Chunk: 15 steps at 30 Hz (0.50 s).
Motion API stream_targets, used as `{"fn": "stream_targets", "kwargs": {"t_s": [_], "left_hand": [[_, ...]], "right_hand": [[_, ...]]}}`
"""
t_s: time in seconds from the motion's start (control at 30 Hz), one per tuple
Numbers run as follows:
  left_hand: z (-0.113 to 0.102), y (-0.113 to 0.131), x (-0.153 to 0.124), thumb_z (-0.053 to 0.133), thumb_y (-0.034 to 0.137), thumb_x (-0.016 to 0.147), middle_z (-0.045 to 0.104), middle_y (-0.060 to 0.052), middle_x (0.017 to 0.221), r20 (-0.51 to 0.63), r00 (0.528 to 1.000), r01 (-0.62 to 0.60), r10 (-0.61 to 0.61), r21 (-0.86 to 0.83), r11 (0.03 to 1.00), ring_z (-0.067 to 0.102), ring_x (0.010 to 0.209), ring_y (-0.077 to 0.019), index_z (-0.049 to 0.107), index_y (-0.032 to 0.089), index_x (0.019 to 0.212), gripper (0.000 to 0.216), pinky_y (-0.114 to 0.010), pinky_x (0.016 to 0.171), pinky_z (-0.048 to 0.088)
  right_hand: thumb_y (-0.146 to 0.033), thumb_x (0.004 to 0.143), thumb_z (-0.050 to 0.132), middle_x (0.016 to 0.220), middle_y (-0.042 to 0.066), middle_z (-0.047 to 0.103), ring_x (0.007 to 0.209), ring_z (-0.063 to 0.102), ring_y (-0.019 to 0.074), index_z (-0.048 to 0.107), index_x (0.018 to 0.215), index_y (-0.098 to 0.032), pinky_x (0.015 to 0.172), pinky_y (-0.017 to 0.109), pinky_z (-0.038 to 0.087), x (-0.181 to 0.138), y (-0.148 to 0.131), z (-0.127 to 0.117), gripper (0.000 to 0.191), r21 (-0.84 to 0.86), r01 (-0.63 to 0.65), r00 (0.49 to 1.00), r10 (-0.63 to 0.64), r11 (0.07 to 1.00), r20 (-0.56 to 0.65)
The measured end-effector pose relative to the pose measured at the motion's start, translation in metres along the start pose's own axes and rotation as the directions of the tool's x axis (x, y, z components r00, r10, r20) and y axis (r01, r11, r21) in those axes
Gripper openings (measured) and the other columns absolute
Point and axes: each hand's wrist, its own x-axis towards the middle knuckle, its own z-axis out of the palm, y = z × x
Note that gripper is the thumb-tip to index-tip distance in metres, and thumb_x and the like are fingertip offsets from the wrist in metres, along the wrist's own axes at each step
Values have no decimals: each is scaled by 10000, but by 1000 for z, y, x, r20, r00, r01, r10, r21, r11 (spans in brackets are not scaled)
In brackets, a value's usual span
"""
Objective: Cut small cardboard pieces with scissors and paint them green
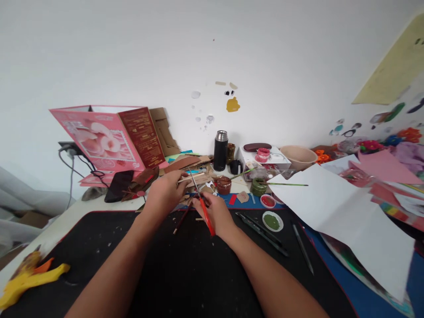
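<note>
Closely, red-handled scissors meet a pale strip above a scrap-strewn counter

In the head view, the left hand [169,187] pinches a pale strip [198,176], thumb and fingers brought together on it, over a heap of cardboard scraps [185,165] at the back of the counter [81,215]. The right hand [217,213] is wrapped around the red handle of a pair of scissors [205,213], whose metal blades point up and away, towards the left hand. They appear to cross the strip's line, but whether they touch it, or how far apart they stand, I cannot tell.

The strip looks light, thin and fairly stiff, perhaps wood or card, so it should sit easily in a fingertip pinch near one end, though a hard squeeze or bend might snap it. The scissors should feel rigid, with modest weight and smooth plastic loops; the handle is the sensible hold, and the left fingers are best clear of the blades.

Below the hands lies a black mat [185,269], with a slim dark stick [181,221] just beside them. To the right of the scraps stand a brown paint jar [224,186] and a green paint jar [257,187]; nearer, a small dish of green paint [272,221] sits beside some dark pens [261,234]. A black flask [220,152] stands behind, near the wall.
</note>
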Motion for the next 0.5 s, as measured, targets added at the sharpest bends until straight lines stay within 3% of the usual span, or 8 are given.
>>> {"fn": "stream_targets", "kwargs": {"t_s": [0.2,0.43,0.5], "left_hand": [[0,-1,-2,486,372,1028,832,-115,1073,-40,998,-47,49,49,998,767,982,-302,818,217,1073,369,-348,793,530],[-10,-17,2,505,402,950,845,-65,922,66,997,-21,41,-282,959,754,815,-246,843,227,939,381,-296,759,530],[-11,-18,2,493,410,958,847,-58,929,72,997,-18,41,-290,957,751,819,-240,840,231,943,391,-291,760,525]], "right_hand": [[-287,929,654,738,10,706,654,614,167,742,911,-201,624,237,450,-1,0,0,124,-22,-5,999,4,1000,-32],[-241,926,651,713,-5,677,637,562,153,744,944,-208,608,230,395,-5,0,-5,100,-151,56,998,-53,987,18],[-231,932,636,693,-9,657,623,549,150,733,910,-206,610,237,393,-6,-3,-6,102,-155,61,998,-59,986,13]]}}
